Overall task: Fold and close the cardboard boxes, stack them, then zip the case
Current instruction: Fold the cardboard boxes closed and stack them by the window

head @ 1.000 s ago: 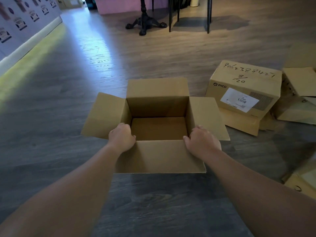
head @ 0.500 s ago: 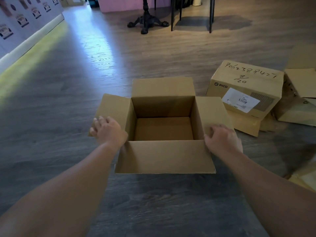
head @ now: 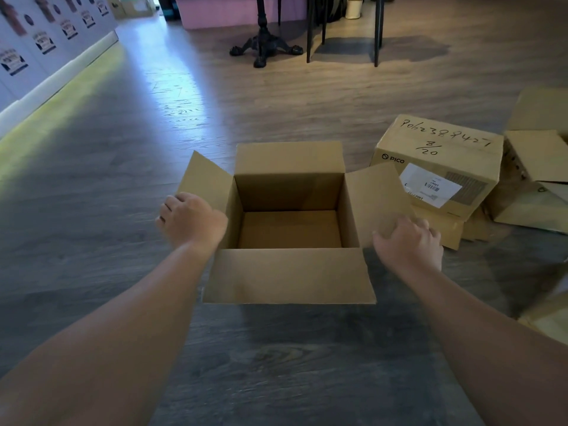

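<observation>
An empty brown cardboard box (head: 289, 278) stands open on the wooden floor in front of me, all of its flaps spread. My left hand (head: 190, 219) grips the near outer edge of the left flap (head: 204, 179), which tilts upward. My right hand (head: 408, 244) grips the near outer corner of the right flap (head: 376, 195), also raised. The far flap stands up and the near flap hangs toward me. The zip case is not in view.
A closed box with a white label and handwriting (head: 436, 164) lies to the right, partly behind the right flap. More open cardboard boxes (head: 538, 176) lie at the far right. A black table base (head: 264, 47) and chair legs (head: 376, 29) stand at the back.
Both hands moved outward from the box's near inner corners to the outer edges of the side flaps. The left and right flaps have lifted from nearly flat to tilted up.
</observation>
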The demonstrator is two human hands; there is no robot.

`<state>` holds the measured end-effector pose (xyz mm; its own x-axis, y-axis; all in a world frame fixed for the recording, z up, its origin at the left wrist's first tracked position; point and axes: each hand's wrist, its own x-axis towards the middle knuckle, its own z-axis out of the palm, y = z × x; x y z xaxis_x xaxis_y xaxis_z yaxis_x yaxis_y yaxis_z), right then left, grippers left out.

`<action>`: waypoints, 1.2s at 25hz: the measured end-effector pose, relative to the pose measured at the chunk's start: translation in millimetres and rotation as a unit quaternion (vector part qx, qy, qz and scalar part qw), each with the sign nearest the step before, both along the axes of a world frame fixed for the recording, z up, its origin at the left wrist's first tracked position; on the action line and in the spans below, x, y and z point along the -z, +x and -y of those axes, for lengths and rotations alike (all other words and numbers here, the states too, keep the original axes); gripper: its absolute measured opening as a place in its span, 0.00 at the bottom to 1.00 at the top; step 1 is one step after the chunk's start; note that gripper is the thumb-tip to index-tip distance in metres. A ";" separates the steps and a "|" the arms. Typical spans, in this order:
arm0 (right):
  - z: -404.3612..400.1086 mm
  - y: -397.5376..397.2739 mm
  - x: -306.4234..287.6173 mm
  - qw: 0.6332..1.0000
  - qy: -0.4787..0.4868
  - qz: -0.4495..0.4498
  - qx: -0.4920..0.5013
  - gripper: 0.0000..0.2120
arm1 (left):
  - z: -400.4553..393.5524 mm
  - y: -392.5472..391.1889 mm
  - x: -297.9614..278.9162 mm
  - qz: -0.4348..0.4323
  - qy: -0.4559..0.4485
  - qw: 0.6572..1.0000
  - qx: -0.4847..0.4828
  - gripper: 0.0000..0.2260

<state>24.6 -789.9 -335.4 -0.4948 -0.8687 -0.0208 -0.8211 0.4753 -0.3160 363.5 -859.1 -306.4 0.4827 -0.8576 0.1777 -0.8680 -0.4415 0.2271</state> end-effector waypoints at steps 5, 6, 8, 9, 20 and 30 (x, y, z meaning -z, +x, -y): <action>8.0 16.5 -13.8 0.981 -0.145 -0.007 -0.125 0.29 | 3.7 -29.7 -10.0 -0.036 -0.109 0.978 0.176 0.16; 9.3 20.5 -15.2 0.973 -0.165 0.017 -0.163 0.31 | 1.5 -34.4 -7.3 -0.036 -0.116 0.965 0.234 0.16; 12.3 28.6 -17.2 0.956 -0.157 0.089 -0.230 0.37 | -4.0 -38.4 1.9 -0.053 -0.095 0.939 0.325 0.17; 12.6 32.1 -16.6 0.951 -0.130 0.122 -0.254 0.38 | -5.7 -37.2 7.1 -0.072 -0.066 0.936 0.338 0.15; 10.3 3.5 23.7 0.940 0.130 0.069 -0.309 0.42 | -14.2 32.1 41.0 -0.077 0.155 0.927 0.332 0.26; 7.3 -12.6 25.2 0.924 0.100 0.195 -0.314 0.28 | -0.8 70.5 27.2 -0.176 0.207 0.889 0.369 0.20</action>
